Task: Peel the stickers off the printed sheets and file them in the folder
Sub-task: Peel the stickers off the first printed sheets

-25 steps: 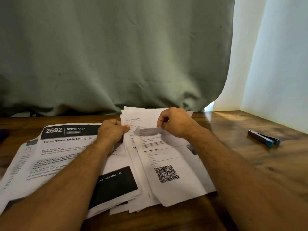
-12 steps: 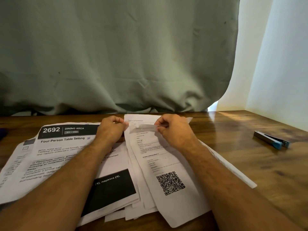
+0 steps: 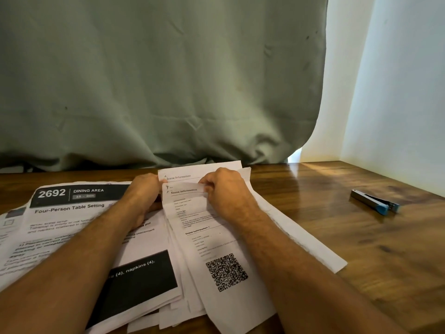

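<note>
While pinched at its top edge between left hand (image 3: 144, 191) and right hand (image 3: 222, 189), lay atop the paper pile on the desk (image 3: 375, 249): top printed sheet (image 3: 216, 237). Best peeled slowly, flat, with paper pinned. Sticker itself not discernible; folder unseen.

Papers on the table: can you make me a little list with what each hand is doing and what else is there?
left hand: pinches the left edge of the top sheet
right hand: pinches the top sheet near its heading
top sheet: white page with a square code, on the pile
big sheet: reads 2692 Dining Area, lies left of the pile
stapler: dark with a blue end, alone at the right
table: brown wood
curtain: green, behind the table
folder: not in view
</note>
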A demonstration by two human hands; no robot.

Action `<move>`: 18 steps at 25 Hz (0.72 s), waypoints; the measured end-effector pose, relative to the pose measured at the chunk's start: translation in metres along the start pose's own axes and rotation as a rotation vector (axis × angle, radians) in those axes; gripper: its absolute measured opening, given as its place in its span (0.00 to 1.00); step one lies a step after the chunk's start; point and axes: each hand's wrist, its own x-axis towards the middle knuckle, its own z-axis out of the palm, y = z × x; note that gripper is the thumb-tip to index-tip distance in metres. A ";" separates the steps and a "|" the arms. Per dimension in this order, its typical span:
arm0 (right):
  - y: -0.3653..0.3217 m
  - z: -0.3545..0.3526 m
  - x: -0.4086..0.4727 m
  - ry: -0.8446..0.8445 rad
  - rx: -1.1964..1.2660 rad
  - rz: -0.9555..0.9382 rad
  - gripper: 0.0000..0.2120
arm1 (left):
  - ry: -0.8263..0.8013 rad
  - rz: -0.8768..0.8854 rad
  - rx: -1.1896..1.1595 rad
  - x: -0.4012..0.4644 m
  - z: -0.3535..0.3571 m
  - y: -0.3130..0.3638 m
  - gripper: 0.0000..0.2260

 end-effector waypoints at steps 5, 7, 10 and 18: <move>-0.010 -0.006 -0.021 -0.148 0.032 -0.035 0.11 | -0.074 -0.042 -0.180 -0.015 -0.002 0.004 0.07; -0.009 -0.007 -0.023 -0.131 0.051 0.005 0.13 | -0.113 -0.039 -0.235 -0.019 -0.004 0.005 0.10; -0.006 -0.008 -0.015 -0.089 0.056 0.039 0.26 | -0.189 0.020 -0.210 -0.023 -0.005 0.006 0.04; 0.004 -0.002 -0.004 -0.051 -0.024 0.062 0.12 | -0.241 0.130 -0.183 -0.022 -0.005 0.001 0.10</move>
